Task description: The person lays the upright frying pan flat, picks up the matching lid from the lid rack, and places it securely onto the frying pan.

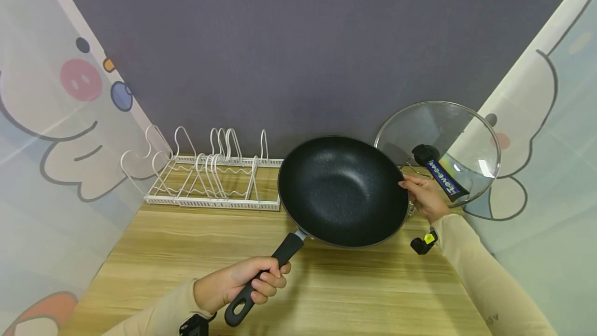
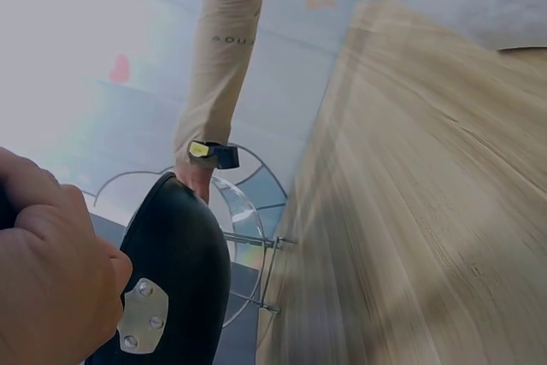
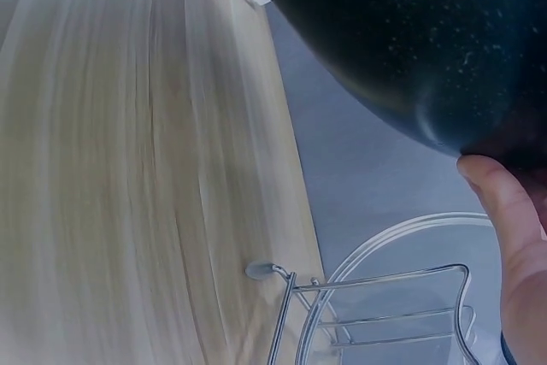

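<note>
On the blue label point(image 1: 443, 178) of the glass lid's point(image 1: 431, 126) black handle point(image 1: 425, 154), "LOVE" can be made out, followed by less certain letters. On the right sleeve point(image 2: 226, 66), what seems to be "AQUA" is printed.

A dark grey wall point(image 1: 298, 51) backs the wood-grain tabletop point(image 1: 186, 237).
</note>
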